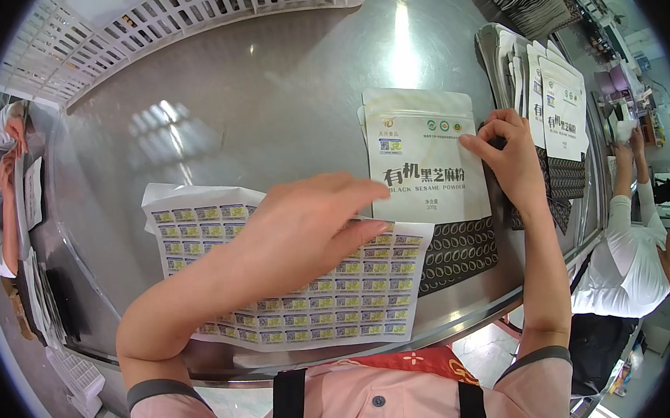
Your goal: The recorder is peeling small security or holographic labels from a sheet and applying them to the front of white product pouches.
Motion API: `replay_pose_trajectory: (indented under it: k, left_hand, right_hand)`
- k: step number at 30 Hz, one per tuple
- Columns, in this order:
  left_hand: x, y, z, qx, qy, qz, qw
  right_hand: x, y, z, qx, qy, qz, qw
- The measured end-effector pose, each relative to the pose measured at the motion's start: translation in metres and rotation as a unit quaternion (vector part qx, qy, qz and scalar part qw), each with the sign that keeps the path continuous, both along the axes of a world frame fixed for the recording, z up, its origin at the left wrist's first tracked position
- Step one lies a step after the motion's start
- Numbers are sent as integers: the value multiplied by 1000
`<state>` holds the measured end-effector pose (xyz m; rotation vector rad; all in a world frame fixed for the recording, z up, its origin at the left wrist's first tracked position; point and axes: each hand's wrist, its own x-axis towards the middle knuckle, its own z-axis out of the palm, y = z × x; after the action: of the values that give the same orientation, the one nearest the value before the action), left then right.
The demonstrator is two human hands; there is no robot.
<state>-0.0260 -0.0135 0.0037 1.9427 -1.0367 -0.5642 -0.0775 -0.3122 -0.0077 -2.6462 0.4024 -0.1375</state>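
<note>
A pale stand-up pouch (pixel 426 157) with a dark patterned lower part lies on the metal table before me, printed as black sesame powder. Below its logo sits a small label (pixel 390 147) with a printed code. My right hand (pixel 505 154) is at the pouch's upper right edge, thumb tip on its face; whether it grips the edge is unclear. My left hand (pixel 310 230) hovers over a sheet of small labels (pixel 357 304), thumb and forefinger apart near the pouch's left side. Nothing shows between them. The sheet overlaps the pouch's lower part.
A stack of similar pouches (pixel 563 114) stands to the right, with more dark-patterned bags (pixel 526 10) behind. A white plastic crate (pixel 168 17) fills the far left. The table's front edge (pixel 479 312) runs close to me. Other people (pixel 629 247) work at both sides.
</note>
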Motion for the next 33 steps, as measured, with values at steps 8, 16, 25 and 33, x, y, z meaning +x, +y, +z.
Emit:
replay_pose_trajectory:
  k: [8,16,25,33]
  left_hand:
    - [19,5,6,55,157,-25,986]
    - [27,11,-7,-12,115,-93,989]
    - [29,11,-8,54,153,-29,986]
    - [28,7,-4,42,146,-32,988]
  right_hand:
    - [-12,-25,18,147,-47,0,988]
    - [-26,-187,60,-108,-104,-90,985]
    - [-20,54,44,33,-51,155,986]
    - [-18,88,20,97,-2,287,953]
